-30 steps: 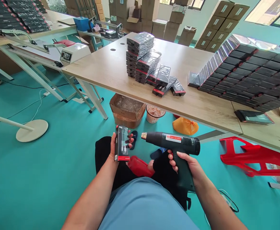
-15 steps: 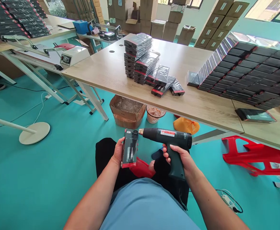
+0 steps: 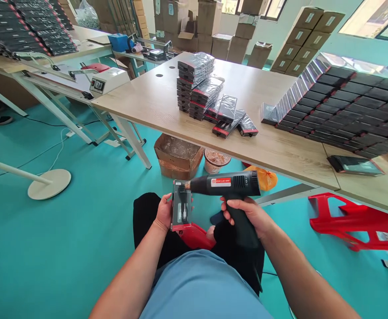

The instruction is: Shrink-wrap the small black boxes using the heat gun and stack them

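My left hand point(image 3: 164, 212) grips a slim black-and-red retail box point(image 3: 181, 210) upright by its sides above my lap; a white cable shows on its front. In my right hand point(image 3: 243, 212) is a black heat gun point(image 3: 225, 184), my fingers wrapped round its handle. Its metal nozzle points left and overlaps the upper part of the box; whether it touches cannot be told. On the table in front, similar boxes in clear film form an uneven stack point(image 3: 199, 86), with a few lying loose beside it.
A wooden-topped table point(image 3: 141, 97) stands ahead. On its right rises a large wall of boxes point(image 3: 343, 102), with a single box point(image 3: 355, 165) nearer the edge. Below are an open carton point(image 3: 179, 155), a waste basket point(image 3: 215, 161) and a red plastic stool point(image 3: 356, 221). A sealing machine point(image 3: 109, 82) stands left.
The heat gun has moved left, so its nozzle now lies across the box's upper part instead of beside its edge. The box stays in my left hand, turned slightly.
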A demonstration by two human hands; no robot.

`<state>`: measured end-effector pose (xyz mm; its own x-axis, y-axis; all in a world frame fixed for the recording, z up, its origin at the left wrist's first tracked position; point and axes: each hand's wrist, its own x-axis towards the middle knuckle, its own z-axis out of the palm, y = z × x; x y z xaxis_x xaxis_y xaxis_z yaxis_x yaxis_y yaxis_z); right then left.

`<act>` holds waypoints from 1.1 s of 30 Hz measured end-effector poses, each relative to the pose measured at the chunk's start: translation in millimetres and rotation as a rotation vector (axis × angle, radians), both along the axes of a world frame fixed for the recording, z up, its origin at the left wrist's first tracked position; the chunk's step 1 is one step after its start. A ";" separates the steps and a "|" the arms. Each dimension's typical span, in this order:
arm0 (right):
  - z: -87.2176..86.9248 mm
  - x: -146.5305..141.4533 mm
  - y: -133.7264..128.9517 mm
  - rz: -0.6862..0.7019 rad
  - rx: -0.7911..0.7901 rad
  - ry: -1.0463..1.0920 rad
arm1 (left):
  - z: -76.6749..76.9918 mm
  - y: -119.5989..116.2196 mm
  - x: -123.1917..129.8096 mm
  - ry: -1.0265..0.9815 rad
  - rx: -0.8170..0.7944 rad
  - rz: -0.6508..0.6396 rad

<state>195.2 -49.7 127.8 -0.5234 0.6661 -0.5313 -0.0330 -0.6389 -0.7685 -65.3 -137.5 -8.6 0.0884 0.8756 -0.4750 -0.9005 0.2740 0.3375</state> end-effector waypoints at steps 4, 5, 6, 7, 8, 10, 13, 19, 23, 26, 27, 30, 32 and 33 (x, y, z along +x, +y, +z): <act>-1.7 -1.4 -4.9 -0.014 -0.024 0.041 | -1.9 2.1 0.7 -0.005 -0.002 -0.005; -2.7 -3.0 -4.6 -0.073 -0.022 0.026 | -2.1 3.1 1.4 0.000 -0.005 -0.013; -3.5 -4.7 -3.9 -0.120 -0.026 0.008 | -2.1 4.1 2.2 0.005 -0.011 -0.026; -4.1 -6.5 -3.0 -0.142 -0.033 -0.006 | -2.0 4.9 2.9 0.012 -0.018 -0.038; -4.2 -8.1 -2.2 -0.132 -0.041 -0.006 | -1.9 5.6 3.4 0.022 -0.025 -0.042; -3.3 -10.4 -1.3 -0.067 -0.041 0.027 | -2.0 6.4 4.2 0.048 -0.033 -0.031; -0.4 -11.9 -0.5 -0.066 -0.002 0.027 | -3.2 6.1 4.0 0.076 -0.039 -0.007; 8.0 -16.3 0.6 -0.036 0.036 -0.047 | -7.5 4.2 0.9 0.070 -0.066 -0.015; 12.9 -22.0 4.0 -0.001 0.126 -0.098 | -5.2 5.7 1.0 0.070 -0.073 0.009; 19.7 -18.1 4.3 0.050 0.200 -0.163 | 0.0 7.1 1.1 0.070 -0.087 0.002; 23.3 -15.2 2.6 0.150 0.211 -0.160 | 1.6 7.8 0.9 0.076 -0.098 0.016; 34.7 -8.4 -4.7 0.547 0.221 -0.148 | 5.0 9.9 0.0 0.108 -0.139 0.113; 38.9 -9.9 -6.4 0.619 0.260 -0.172 | 6.6 10.6 -0.2 0.119 -0.155 0.146; 39.3 -12.8 -5.0 0.561 0.286 -0.190 | 7.4 10.5 0.0 0.113 -0.157 0.135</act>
<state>182.4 -54.7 167.1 -0.7471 0.4479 -0.4911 0.3985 -0.2895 -0.8703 -65.4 -127.0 -1.2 -0.0856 0.7907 -0.6061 -0.8914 0.2109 0.4011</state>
